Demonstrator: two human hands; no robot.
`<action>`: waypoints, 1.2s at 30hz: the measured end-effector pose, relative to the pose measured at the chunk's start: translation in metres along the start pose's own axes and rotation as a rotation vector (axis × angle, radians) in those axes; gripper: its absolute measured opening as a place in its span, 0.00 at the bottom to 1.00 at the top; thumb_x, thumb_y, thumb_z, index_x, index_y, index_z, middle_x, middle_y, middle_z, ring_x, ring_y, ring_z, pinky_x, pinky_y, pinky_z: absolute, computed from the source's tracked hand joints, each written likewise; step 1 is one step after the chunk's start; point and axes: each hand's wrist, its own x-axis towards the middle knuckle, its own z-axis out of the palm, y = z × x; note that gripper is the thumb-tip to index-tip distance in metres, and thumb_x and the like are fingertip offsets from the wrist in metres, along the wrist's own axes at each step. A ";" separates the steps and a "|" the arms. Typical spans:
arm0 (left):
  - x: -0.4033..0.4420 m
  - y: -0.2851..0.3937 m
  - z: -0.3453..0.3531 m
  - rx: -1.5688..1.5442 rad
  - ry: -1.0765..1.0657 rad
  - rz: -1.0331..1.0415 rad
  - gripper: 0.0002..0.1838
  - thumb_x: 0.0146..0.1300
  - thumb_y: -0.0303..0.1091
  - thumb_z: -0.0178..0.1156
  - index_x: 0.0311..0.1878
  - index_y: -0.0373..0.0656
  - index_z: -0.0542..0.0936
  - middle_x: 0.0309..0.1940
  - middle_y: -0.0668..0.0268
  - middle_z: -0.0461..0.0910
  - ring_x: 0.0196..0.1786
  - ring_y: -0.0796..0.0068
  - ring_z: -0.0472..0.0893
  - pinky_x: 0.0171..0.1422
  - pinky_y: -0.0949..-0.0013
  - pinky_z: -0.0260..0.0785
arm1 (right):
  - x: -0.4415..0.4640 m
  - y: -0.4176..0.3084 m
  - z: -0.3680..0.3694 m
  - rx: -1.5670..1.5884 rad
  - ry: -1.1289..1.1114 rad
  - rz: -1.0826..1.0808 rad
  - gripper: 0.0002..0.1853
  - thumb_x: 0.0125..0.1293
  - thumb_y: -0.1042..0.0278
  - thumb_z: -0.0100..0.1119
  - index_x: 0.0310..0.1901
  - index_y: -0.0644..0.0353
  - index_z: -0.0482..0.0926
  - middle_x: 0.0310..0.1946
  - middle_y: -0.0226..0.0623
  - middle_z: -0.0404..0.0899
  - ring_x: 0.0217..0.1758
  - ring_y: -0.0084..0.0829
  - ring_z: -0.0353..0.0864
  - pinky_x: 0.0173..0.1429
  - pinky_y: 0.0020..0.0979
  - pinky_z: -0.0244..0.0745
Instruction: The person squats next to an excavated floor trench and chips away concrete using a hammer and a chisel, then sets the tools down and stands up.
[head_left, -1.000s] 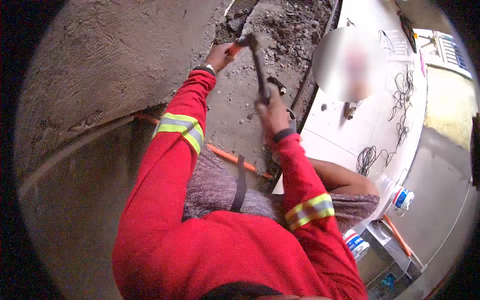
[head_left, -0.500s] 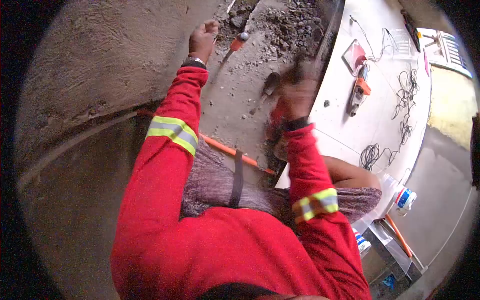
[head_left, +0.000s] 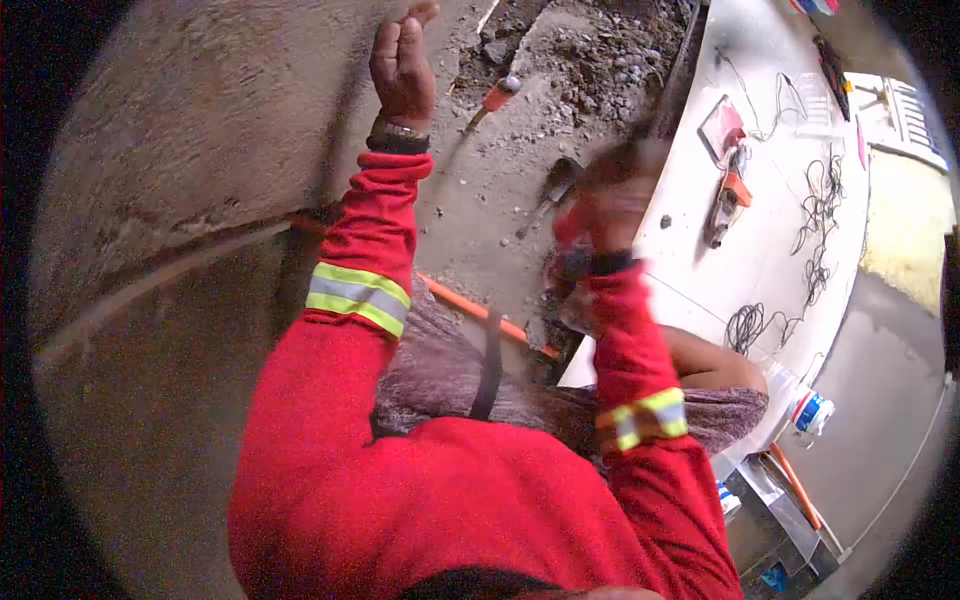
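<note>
On the strip of bare ground (head_left: 470, 215), nearer to its left edge than to its right one, an orange-handled tool (head_left: 498, 95) is seen. Its round grey top is turned to the far right and its shaft is led down to the near left, so a tilted stance is suggested; whether the tip is sunk in the ground cannot be told.

The tool lies just to the right of the left hand (head_left: 404, 75), which is the nearer one in this view. By the left hand nothing is held: it is raised with the wrist almost straight, the fingers are pointed away from the body, loosely bent and not closed.

The right hand (head_left: 615, 205) is placed to the near right of the tool, close to the left edge of the white floor (head_left: 690, 255). It is strongly blurred, so neither its opening nor anything held in it can be told; its forearm is stretched forward. Just to its left, a trowel-like tool (head_left: 562, 177) is laid on the ground. Loose rubble (head_left: 615, 70) is gathered toward the strip's far end.
</note>
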 end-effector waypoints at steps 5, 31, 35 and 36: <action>-0.001 0.013 -0.009 0.189 0.034 0.169 0.27 0.72 0.49 0.40 0.56 0.35 0.75 0.54 0.57 0.77 0.59 0.63 0.75 0.66 0.61 0.62 | -0.061 0.020 0.018 -0.059 -0.668 0.313 0.33 0.57 0.57 0.66 0.60 0.62 0.64 0.45 0.55 0.78 0.49 0.50 0.79 0.54 0.39 0.72; -0.051 -0.113 0.088 0.693 -0.318 0.047 0.11 0.58 0.39 0.62 0.43 0.48 0.82 0.32 0.57 0.83 0.36 0.56 0.83 0.41 0.61 0.76 | -0.139 -0.064 -0.112 0.355 -0.205 0.916 0.27 0.61 0.69 0.58 0.62 0.61 0.63 0.35 0.29 0.72 0.31 0.18 0.70 0.33 0.22 0.68; -0.069 -0.107 0.073 0.605 -0.420 -0.014 0.12 0.59 0.41 0.59 0.38 0.44 0.82 0.30 0.58 0.83 0.34 0.61 0.83 0.42 0.64 0.74 | -0.151 -0.066 -0.120 0.351 -0.220 0.983 0.27 0.62 0.71 0.57 0.62 0.59 0.61 0.31 0.28 0.71 0.23 0.17 0.68 0.24 0.21 0.65; -0.063 -0.085 0.073 0.570 -0.475 -0.139 0.13 0.59 0.42 0.59 0.38 0.43 0.82 0.29 0.58 0.83 0.32 0.62 0.83 0.42 0.64 0.74 | -0.148 -0.068 -0.117 0.358 -0.235 1.002 0.27 0.62 0.71 0.56 0.63 0.59 0.61 0.29 0.28 0.70 0.21 0.17 0.67 0.22 0.21 0.65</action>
